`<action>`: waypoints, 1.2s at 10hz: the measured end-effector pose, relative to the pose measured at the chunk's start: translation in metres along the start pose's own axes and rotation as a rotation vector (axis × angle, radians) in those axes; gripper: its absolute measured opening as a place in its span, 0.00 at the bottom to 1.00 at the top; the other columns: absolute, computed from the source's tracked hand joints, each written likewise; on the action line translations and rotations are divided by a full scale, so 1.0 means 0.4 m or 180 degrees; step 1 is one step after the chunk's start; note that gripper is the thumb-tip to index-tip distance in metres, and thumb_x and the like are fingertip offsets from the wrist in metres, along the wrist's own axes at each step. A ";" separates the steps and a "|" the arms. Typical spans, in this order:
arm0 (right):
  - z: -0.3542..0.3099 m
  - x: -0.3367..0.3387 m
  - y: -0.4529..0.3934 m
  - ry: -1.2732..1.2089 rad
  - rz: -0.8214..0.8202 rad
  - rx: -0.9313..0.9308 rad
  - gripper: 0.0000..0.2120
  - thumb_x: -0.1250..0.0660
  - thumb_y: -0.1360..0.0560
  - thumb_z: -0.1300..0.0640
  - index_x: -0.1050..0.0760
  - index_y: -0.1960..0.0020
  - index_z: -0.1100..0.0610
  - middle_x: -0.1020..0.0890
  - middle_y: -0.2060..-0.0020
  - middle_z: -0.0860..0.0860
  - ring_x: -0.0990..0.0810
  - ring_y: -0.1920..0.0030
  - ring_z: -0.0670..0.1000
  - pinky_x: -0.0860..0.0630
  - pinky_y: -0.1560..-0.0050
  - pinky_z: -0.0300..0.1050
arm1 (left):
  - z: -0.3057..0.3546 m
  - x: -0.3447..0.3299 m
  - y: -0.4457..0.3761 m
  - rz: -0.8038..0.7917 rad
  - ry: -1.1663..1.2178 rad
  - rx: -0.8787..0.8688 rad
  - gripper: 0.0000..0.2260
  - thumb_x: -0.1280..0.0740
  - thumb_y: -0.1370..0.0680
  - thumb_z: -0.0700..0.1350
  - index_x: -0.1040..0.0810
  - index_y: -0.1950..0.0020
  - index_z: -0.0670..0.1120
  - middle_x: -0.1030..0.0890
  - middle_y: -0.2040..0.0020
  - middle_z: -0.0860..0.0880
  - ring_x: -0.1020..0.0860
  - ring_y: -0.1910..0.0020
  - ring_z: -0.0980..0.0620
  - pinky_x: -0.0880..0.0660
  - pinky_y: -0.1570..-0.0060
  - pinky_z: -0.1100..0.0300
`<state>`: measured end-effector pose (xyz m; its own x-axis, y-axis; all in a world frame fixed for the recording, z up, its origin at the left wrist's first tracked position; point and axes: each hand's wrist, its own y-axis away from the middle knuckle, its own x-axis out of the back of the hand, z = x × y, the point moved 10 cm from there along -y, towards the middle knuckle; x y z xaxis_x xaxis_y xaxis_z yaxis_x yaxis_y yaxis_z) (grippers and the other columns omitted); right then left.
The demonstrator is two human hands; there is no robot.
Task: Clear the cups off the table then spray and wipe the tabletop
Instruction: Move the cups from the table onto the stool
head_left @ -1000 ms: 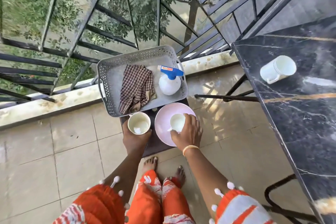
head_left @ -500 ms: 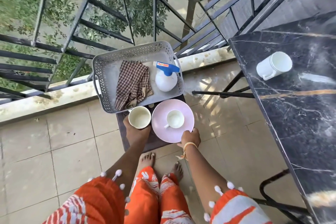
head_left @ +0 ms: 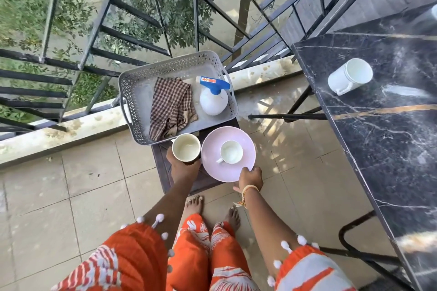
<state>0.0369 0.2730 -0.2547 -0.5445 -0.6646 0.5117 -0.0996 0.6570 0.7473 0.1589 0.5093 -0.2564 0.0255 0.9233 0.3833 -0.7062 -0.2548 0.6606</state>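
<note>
cups first: cream cup (head_left: 186, 150) gripped in left hand (head_left: 183, 168), just beside grey basket (head_left: 142, 92). small white cup (head_left: 231, 151) on pink saucer (head_left: 214, 168), rim pinched by right hand (head_left: 251, 177). keep level, set down slow. white mug (head_left: 350, 76) waiting on black table (head_left: 390, 149), well apart from basket.

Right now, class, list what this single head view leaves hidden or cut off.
- Stool: top mostly covered by basket, saucer and hands.
- Left hand: fingers behind the cup.
- Table: cut off by the right edge.
- Cloth: hides the basket floor beneath.
</note>
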 end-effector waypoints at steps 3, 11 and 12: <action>-0.112 0.117 0.109 0.1002 0.0240 0.0445 0.24 0.35 0.27 0.58 0.34 0.33 0.64 0.30 0.35 0.61 0.29 0.34 0.64 0.29 0.39 0.54 | 0.052 -0.119 0.165 -0.1732 -0.2544 0.0340 0.19 0.32 0.24 0.44 0.25 0.35 0.39 0.22 0.36 0.42 0.23 0.37 0.42 0.24 0.41 0.53; -0.571 0.777 -0.088 0.0825 0.1185 0.2318 0.16 0.36 0.30 0.63 0.25 0.43 0.54 0.27 0.42 0.54 0.25 0.44 0.58 0.25 0.44 0.51 | 0.768 -0.782 0.516 -0.1471 -0.1337 -0.2041 0.41 0.19 0.36 0.45 0.37 0.29 0.41 0.27 0.33 0.41 0.29 0.33 0.44 0.32 0.39 0.58; -0.569 0.826 -0.151 0.0894 0.1103 0.2399 0.17 0.37 0.30 0.63 0.25 0.43 0.52 0.26 0.42 0.54 0.25 0.43 0.58 0.26 0.43 0.50 | 0.776 -0.829 0.504 -0.1171 -0.1221 -0.1933 0.42 0.19 0.37 0.46 0.35 0.29 0.42 0.25 0.35 0.42 0.27 0.35 0.44 0.32 0.39 0.57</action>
<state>0.0525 -0.0672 -0.0341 -0.4306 -0.3819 0.8178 -0.5447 0.8324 0.1019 0.2278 0.0624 -0.0501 0.4945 0.7264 0.4773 -0.8637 0.3490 0.3638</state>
